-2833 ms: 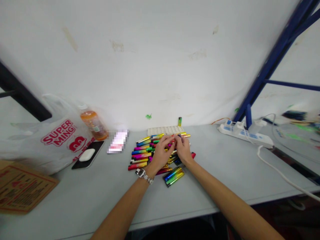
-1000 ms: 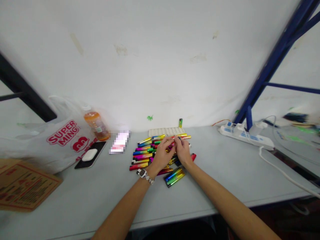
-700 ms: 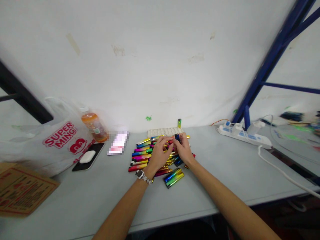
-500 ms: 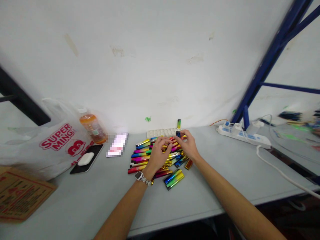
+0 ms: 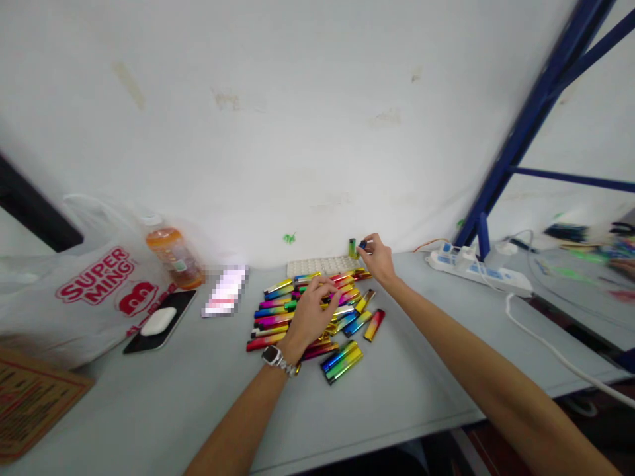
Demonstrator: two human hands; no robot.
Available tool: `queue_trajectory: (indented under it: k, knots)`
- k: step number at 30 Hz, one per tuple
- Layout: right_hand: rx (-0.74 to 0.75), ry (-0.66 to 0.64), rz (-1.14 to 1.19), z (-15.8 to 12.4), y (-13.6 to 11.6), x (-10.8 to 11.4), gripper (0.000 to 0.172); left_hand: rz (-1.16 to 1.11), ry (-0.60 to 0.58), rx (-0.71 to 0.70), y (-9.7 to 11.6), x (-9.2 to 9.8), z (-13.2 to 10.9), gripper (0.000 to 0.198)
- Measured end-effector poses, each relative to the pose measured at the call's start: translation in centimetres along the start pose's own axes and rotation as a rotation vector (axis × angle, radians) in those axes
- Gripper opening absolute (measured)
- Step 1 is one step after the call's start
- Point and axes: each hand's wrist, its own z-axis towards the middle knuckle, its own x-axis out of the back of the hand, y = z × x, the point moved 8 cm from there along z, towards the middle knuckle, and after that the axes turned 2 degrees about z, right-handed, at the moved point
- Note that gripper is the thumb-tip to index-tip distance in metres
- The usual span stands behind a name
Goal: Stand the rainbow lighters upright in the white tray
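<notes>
Over the grey table (image 5: 417,377), near its back edge, the right hand (image 5: 380,258) pinched a dark lighter (image 5: 363,245); the left hand (image 5: 312,311), thumb and fingers parted, hung over piled lighters (image 5: 272,320).

This is perhaps a workshop, given the grey bench (image 5: 387,396), power strip (image 5: 489,275) and blue frame (image 5: 520,132).

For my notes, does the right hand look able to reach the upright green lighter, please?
Probably yes: the right hand is beside the green lighter, though the dark-topped lighter it holds may hinder grasping.
</notes>
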Motion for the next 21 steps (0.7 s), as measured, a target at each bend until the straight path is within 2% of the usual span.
queue_trajectory:
  k: [3,6,10,16,21]
  knots:
    - [0.039,-0.034,-0.124,0.5,0.0,-1.0,0.015,-0.003,0.001,0.002,0.0,0.0,0.0,0.019]
    - [0.072,-0.076,-0.198,0.9,0.3,-1.9,0.012,-0.003,-0.007,0.004,0.0,0.0,0.0,0.018]
    - [0.085,-0.107,-0.202,1.1,0.8,-2.5,0.016,0.003,-0.010,0.004,-0.1,-0.1,0.0,0.019]
    - [0.121,-0.028,-0.153,1.0,0.8,-1.7,0.020,0.017,-0.015,0.008,0.0,-0.1,-0.2,0.021]
    - [0.109,-0.048,-0.172,1.2,0.9,-2.0,0.022,0.023,-0.008,0.007,0.0,0.0,-0.1,0.020]
